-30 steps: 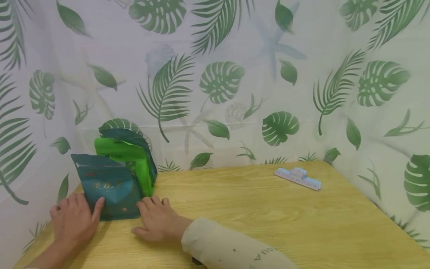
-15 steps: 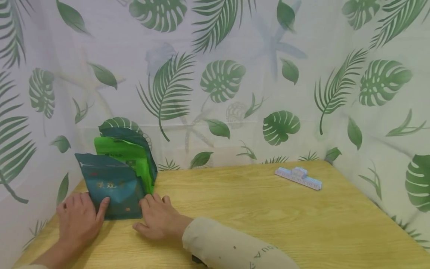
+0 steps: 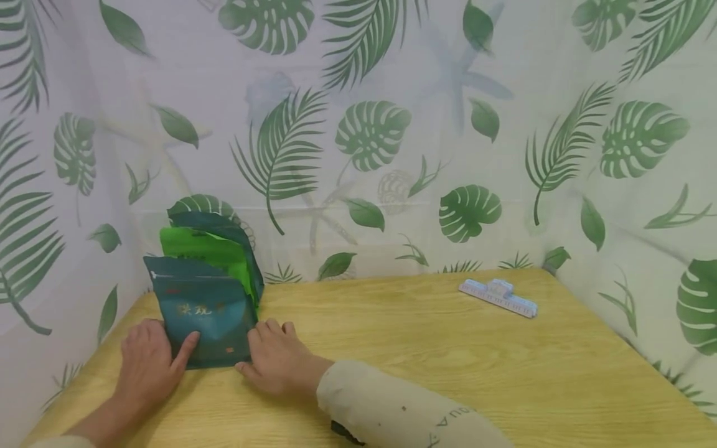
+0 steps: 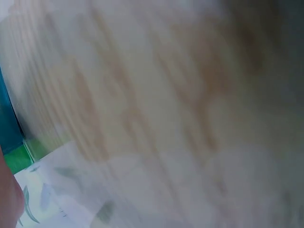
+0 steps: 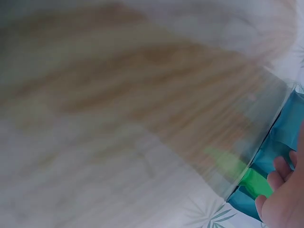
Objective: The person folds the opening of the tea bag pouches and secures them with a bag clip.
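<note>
Both sides of the front pouch (image 3: 210, 320) are gripped as it stands upright at 9 o'clock on the desk (image 3: 426, 348). With that pouch as the dial's centre and the wall (image 3: 493, 162) at 12, the left hand (image 3: 148, 361) sits at 8, its fingers bent around the side edge and its thumb laid on the front face, pointing up and inward. Its forearm (image 3: 106, 417) enters from between 7 and 8. The right hand (image 3: 282, 361) sits at 4, back of the hand up, fingers bent against the other edge, thumb tip by the lower corner; the sleeve (image 3: 414, 407) on that arm reaches in from 4. At 12, just behind, stand the green pouch (image 3: 221, 246) and, past it, the rear pouch (image 3: 235, 230). The desk's left edge passes close by the left knuckles at 8 to 9, leaving a narrow strip, while the far edge runs along the wall just beyond the rear pouch. Between 2 and 4, broad wood-grained room spreads out towards the clip (image 3: 498, 297) at 3 and the slanting right edge, well apart. Both wrist views are mostly blurred.
</note>
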A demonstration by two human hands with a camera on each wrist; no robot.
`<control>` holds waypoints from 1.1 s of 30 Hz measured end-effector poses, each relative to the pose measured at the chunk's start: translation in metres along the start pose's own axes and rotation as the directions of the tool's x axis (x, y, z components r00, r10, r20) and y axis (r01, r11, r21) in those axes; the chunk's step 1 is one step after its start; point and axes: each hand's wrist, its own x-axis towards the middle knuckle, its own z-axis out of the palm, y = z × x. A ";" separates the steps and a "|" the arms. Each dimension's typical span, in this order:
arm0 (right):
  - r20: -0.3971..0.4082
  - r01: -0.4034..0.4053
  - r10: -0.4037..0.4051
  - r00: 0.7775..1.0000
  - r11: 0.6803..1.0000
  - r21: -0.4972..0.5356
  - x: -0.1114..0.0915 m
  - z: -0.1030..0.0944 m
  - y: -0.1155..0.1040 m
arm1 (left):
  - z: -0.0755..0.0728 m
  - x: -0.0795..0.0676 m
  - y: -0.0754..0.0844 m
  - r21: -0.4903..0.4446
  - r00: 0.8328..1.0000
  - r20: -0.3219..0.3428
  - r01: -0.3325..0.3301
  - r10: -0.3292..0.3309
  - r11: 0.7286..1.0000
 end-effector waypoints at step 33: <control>-0.173 0.063 -0.078 0.982 0.994 -0.094 -0.015 -0.008 0.029 | 0.007 0.007 0.016 -0.034 0.991 0.050 -0.120 0.122 0.992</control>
